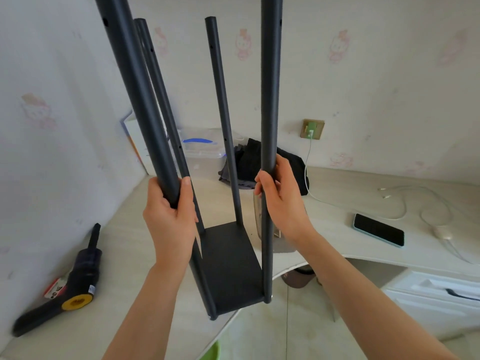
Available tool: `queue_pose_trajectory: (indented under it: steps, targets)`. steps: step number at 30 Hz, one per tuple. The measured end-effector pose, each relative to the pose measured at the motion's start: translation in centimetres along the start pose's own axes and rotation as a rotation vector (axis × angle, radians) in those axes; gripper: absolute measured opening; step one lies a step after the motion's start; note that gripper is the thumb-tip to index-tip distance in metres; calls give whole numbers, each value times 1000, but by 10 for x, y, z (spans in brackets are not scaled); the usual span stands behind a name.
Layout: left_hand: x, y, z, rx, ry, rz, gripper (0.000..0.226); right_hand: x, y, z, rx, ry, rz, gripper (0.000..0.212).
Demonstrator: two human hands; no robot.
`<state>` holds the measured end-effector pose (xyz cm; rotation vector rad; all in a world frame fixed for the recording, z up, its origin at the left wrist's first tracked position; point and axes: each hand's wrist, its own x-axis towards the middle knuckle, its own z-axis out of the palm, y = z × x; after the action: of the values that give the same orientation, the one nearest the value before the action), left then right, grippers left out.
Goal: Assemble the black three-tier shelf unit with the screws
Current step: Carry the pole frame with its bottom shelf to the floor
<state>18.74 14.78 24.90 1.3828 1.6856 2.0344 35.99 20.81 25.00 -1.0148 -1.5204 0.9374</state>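
Observation:
A black shelf panel stands on the desk's front edge with four black poles rising from its corners. My left hand grips the near left pole about a third of the way up. My right hand grips the near right pole at a similar height. The two far poles stand free behind. Small screw holes show along the poles. No loose screws can be seen.
A black electric screwdriver with a yellow end lies on the desk at the left. A phone and white cables lie at the right. A clear plastic box and dark cloth sit by the wall. Drawers stand lower right.

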Motion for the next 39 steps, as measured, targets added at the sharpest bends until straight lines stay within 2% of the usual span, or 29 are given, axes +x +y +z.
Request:
queue_pose_trajectory:
  steps: [7, 14, 18, 28, 34, 39]
  targets:
    - [6, 29, -31, -134, -138, -24, 13, -29, -34, 7, -9, 129, -16, 26]
    - [-12, 59, -66, -263, -310, -50, 26, -92, -68, 4, -34, 280, -19, 9]
    - [-29, 86, -73, -369, -402, -43, 24, -127, -88, -12, -23, 376, -5, 11]
    - [-113, 145, -36, -597, -719, -52, 22, -243, -120, -93, -56, 675, 19, 10]
    - [-197, 180, 4, -607, -899, -44, 23, -331, -122, -159, -135, 899, 57, 9]
    - [-280, 210, 34, -585, -975, -42, 21, -404, -120, -214, -201, 1002, 111, 9]
